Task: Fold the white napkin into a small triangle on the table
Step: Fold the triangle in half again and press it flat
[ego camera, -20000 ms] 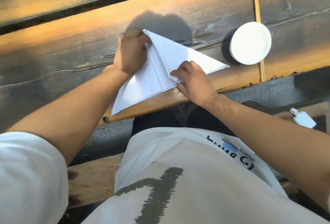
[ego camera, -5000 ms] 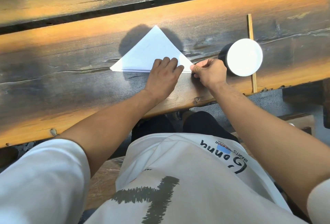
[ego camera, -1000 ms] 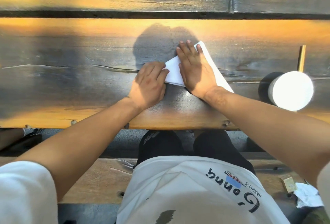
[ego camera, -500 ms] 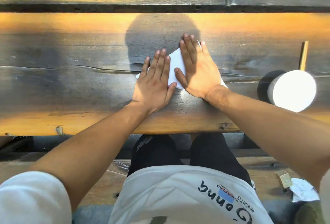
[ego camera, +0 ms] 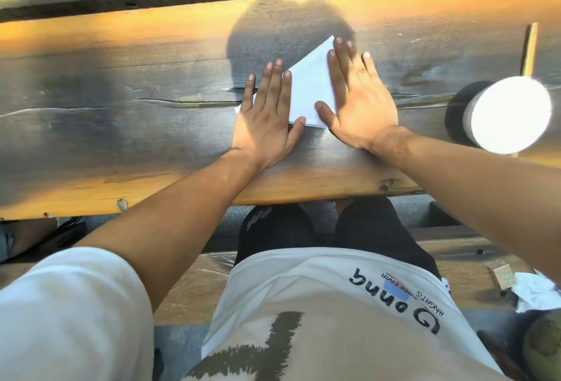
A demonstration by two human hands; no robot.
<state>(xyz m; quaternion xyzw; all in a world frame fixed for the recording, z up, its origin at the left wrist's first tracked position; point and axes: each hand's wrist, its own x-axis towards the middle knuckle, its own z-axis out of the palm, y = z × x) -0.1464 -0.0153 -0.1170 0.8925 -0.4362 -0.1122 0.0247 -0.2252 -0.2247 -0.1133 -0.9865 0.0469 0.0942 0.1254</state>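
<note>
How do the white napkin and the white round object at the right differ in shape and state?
The white napkin is a flat folded triangle; the white round object is circular and stands above the table. The left hand and right hand lie flat on the napkin; nothing touches the round object. Both are white.

A: Item one, furniture?
B: Dark weathered plank table (ego camera: 127, 125), amber along its near edge; a black gap ran across the upper frame.
A: Seating?
B: Wooden bench (ego camera: 194, 283) at lower centre, grey floor (ego camera: 230, 220) between.
A: Light?
B: Warm, low sunlight; a rounded shadow (ego camera: 273, 34) lay upper centre.
</note>
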